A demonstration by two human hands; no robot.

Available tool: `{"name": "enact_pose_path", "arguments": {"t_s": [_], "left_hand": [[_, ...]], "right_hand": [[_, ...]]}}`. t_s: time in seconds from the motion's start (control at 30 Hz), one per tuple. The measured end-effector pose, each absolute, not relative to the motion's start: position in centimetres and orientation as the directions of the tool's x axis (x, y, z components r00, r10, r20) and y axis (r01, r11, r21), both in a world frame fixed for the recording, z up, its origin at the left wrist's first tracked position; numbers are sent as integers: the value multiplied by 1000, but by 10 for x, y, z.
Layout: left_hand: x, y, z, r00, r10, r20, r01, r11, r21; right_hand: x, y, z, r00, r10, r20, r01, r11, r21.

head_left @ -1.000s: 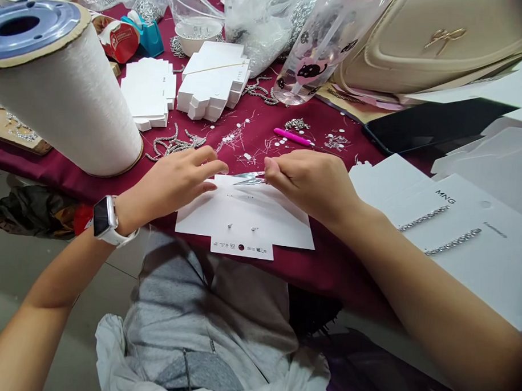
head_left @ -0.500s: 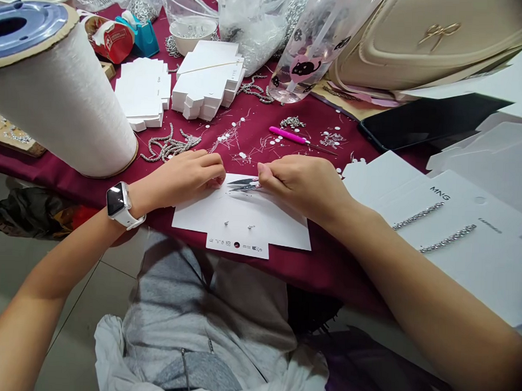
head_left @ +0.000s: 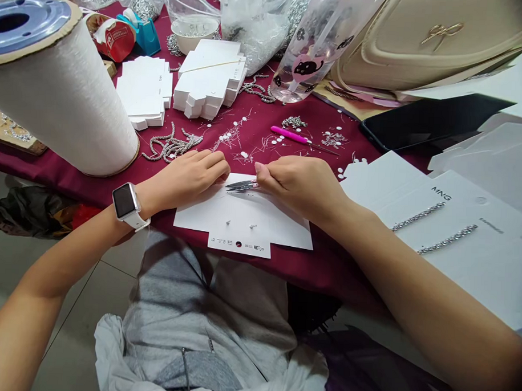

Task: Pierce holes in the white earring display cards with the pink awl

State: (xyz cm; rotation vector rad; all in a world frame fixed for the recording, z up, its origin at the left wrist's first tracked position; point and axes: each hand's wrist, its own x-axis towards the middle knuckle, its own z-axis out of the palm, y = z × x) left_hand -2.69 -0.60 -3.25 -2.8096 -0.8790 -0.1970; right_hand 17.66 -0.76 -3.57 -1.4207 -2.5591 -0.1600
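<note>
two bare hands are facing each other over a white card [head_left: 252, 209], which is lying at the centre of the frame, near the front edge of the maroon cloth [head_left: 327, 260]. the right hand [head_left: 302, 182] is holding snips [head_left: 242, 186], whose blades are standing slightly apart and pointing left over the card's upper part. the left hand [head_left: 204, 173] is curling its fingers narrowly at the card's upper left; its fingertips are not showing, so i cannot tell whether it is pinching anything. two silver bits [head_left: 228, 222] are showing lower on the card.

the blade tips are pointing just beside the left fingers, so a slip of the right hand could be nicking skin. blades riding too low could be scratching the card. a careless push could be sliding the card off toward the lap at the bottom of the frame. the chains [head_left: 172, 144], left of centre, are lying close beside the left hand, so a sideways sweep could be dragging them.
</note>
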Motion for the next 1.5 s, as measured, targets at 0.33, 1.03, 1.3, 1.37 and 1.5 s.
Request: {"name": "enact_pose_path", "arguments": {"t_s": [0.33, 1.03, 1.3, 1.37, 1.5], "left_hand": [[-26, -6, -32, 808, 566, 164, 585, -804, -105], [-28, -8, -32, 802, 567, 187, 591, -799, -111], [-32, -9, -31, 565, 747, 351, 805, -593, -35], [-33, -8, -30, 501, 777, 382, 842, -540, -6], [-35, -8, -30, 444, 802, 401, 858, -509, 67]], "right_hand": [[175, -9, -38, -506, 826, 250, 851, 524, -9], [178, -7, -42, -498, 787, 364, 836, 548, -39], [196, -7, -34, -206, 899, 387, 926, 307, -220], [198, -6, -33, -152, 923, 353, 939, 247, -240], [198, -8, -34, -74, 968, 241, 967, 129, -220]]}}
